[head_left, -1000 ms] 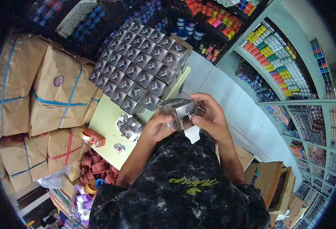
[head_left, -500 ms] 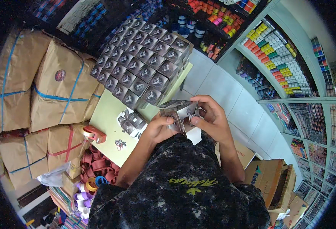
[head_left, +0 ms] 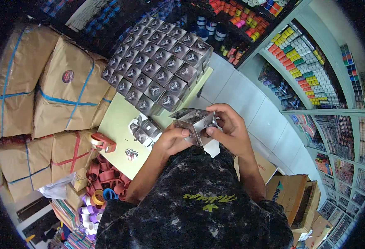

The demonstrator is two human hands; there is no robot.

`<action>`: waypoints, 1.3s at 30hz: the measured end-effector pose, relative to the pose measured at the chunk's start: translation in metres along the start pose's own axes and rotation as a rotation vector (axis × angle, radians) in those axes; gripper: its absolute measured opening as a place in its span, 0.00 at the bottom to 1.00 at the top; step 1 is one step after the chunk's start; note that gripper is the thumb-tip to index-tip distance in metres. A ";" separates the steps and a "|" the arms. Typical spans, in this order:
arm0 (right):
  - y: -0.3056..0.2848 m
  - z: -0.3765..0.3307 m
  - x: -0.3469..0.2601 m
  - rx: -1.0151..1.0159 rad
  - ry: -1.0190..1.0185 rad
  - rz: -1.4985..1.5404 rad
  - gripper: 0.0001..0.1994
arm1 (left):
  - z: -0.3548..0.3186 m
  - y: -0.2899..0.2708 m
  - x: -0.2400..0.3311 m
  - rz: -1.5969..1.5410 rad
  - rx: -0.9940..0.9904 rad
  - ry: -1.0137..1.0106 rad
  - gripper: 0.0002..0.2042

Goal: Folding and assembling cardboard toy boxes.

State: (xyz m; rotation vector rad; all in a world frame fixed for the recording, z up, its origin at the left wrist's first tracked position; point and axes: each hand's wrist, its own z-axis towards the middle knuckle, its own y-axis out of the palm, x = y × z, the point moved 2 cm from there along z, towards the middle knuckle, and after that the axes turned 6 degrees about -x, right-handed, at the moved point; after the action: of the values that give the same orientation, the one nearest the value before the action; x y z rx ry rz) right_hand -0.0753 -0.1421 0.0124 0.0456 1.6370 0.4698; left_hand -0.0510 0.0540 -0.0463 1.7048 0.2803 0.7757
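My left hand (head_left: 172, 140) and my right hand (head_left: 228, 126) both grip a small grey printed cardboard box (head_left: 195, 121), partly folded, with its flaps standing open above my chest. Below it hangs a white slip of paper (head_left: 212, 148). On the pale green tabletop (head_left: 116, 124) just left of my left hand lie a few flat or folded boxes of the same kind (head_left: 143, 130). Behind them stands a tilted block of several finished grey boxes (head_left: 157, 68), stacked in rows.
Brown paper parcels tied with blue and red string (head_left: 54, 95) pile up at the left. A red tape dispenser (head_left: 103, 142) sits at the table's near corner, tape rolls (head_left: 103, 178) below it. Shelves of coloured goods (head_left: 306, 62) line the right; open cartons (head_left: 290, 191) stand on the tiled floor.
The box has turned slightly in my hands and its flaps have shifted. My hands stay in the same place above the table edge.
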 end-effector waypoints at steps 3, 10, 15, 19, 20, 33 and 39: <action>0.001 0.000 0.002 -0.003 -0.007 -0.010 0.25 | -0.004 -0.001 0.001 0.013 0.010 0.022 0.32; 0.006 -0.003 0.003 -0.011 0.000 -0.014 0.26 | -0.010 -0.009 -0.004 0.022 0.006 0.037 0.33; 0.010 -0.004 0.003 -0.001 0.007 -0.032 0.24 | -0.010 -0.005 -0.002 0.023 -0.003 0.077 0.33; 0.011 -0.005 0.002 0.008 -0.004 -0.022 0.23 | -0.012 -0.008 0.000 0.035 0.000 0.064 0.33; 0.011 -0.005 0.002 0.009 -0.026 -0.029 0.23 | -0.012 -0.007 -0.001 0.019 -0.012 0.048 0.33; 0.011 -0.007 -0.002 -0.002 -0.041 -0.057 0.21 | -0.018 -0.003 0.003 0.118 -0.030 0.012 0.32; 0.010 -0.005 0.000 0.009 -0.039 -0.066 0.22 | -0.016 -0.009 0.001 0.113 -0.013 0.017 0.31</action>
State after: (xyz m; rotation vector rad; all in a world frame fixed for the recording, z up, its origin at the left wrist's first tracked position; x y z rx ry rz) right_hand -0.0829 -0.1343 0.0161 0.0072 1.5971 0.4082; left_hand -0.0580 0.0700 -0.0530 1.7133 0.1917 0.8737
